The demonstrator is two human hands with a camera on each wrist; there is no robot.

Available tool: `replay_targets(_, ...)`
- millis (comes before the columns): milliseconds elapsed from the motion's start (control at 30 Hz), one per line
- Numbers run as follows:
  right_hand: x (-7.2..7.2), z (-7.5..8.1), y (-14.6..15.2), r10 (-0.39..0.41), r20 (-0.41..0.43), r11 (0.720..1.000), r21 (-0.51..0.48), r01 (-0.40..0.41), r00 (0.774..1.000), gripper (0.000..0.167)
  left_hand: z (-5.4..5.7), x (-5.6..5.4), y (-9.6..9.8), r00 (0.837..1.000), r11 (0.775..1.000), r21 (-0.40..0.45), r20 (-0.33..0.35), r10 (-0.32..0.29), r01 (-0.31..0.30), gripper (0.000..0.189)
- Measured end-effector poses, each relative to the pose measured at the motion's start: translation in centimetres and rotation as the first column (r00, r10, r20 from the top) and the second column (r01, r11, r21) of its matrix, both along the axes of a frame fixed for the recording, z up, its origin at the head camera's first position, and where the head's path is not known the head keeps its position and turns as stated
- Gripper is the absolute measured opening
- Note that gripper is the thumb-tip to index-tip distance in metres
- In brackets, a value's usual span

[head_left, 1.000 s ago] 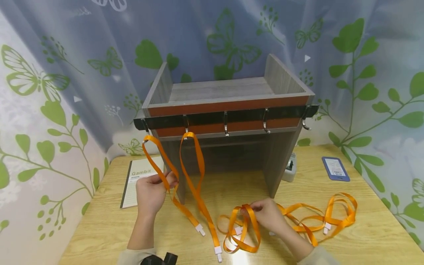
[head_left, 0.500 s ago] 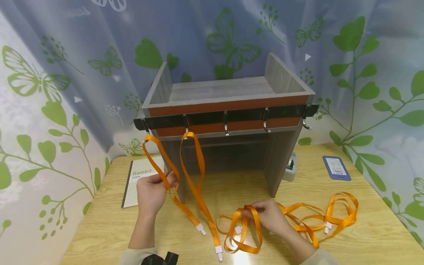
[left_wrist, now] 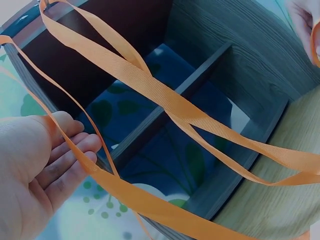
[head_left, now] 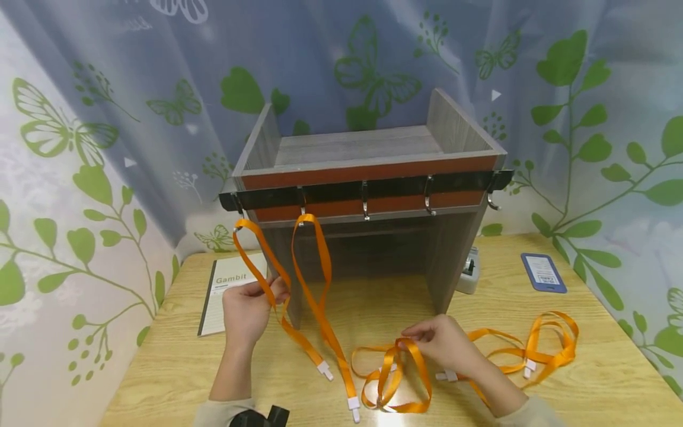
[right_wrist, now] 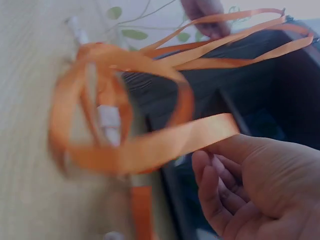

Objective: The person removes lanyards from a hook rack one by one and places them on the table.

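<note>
Two orange lanyards with white clips hang side by side from the left hooks. My left hand (head_left: 246, 308) is at the leftmost lanyard (head_left: 309, 350), whose strap runs across the loosely bent fingers (left_wrist: 75, 160). Beside it hangs the second lanyard (head_left: 320, 302), a twist midway down. Low over the table, my right hand (head_left: 445, 344) pinches a third lanyard (head_left: 421, 370) between thumb and forefinger; its loops droop to the wood. This strap (right_wrist: 150, 152) is blurred in the right wrist view, where the other fingers are curled in.
A grey wooden shelf unit (head_left: 251, 160) carries a black hook rail (head_left: 341, 191). More orange lanyards (head_left: 549, 357) lie to the right, below a blue card holder (head_left: 543, 272). A notebook (head_left: 216, 308) lies at left; a grey device (head_left: 469, 273) stands behind the unit's right leg.
My right hand has moved slightly right and toward me, drawing the pinched lanyard's loops along. A white clip now shows beside that wrist. My left hand has stayed by the leftmost lanyard.
</note>
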State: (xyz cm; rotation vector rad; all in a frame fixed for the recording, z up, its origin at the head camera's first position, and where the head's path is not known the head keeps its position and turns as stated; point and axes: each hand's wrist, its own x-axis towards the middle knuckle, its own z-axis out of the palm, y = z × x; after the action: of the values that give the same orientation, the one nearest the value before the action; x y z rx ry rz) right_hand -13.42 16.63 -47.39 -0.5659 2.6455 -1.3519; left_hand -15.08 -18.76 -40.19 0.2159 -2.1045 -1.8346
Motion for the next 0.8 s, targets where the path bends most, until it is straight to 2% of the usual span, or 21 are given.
replay_targets(167, 0.1, 2.1, 0.2, 0.077, 0.058, 0.996, -0.043, -0.074, 0.995, 0.021, 0.0, 0.0, 0.0, 1.000, 1.000, 0.006, 0.010, -0.001, 0.001, 0.022)
replay_targets(300, 0.0, 3.5, 0.0, 0.100, 0.016, 0.991, -0.092, -0.099, 0.995, 0.025, 0.0, -0.1, 0.0, 1.000, 1.000, 0.007, 0.006, 0.000, 0.000, 0.022)
replay_targets(400, -0.2, 4.2, -0.3, 0.092, -0.009, 0.988, -0.125, -0.093, 0.996, 0.022, 0.0, -0.1, 0.0, 1.000, 1.000, 0.002, 0.003, 0.002, -0.002, 0.022)
replay_targets(633, -0.5, 5.9, -1.0, 0.076, 0.009, 0.978, -0.193, -0.073, 0.997, 0.020, 0.0, -0.1, 0.0, 1.000, 1.000, -0.017, 0.007, 0.010, -0.010, 0.020)
replay_targets(800, -0.1, 7.5, -0.8, 0.012, 0.011, 0.975, -0.223, -0.009, 1.000, 0.022, 0.0, -0.1, 0.0, 1.000, 1.000, -0.014, 0.004, 0.000, 0.000, 0.020)
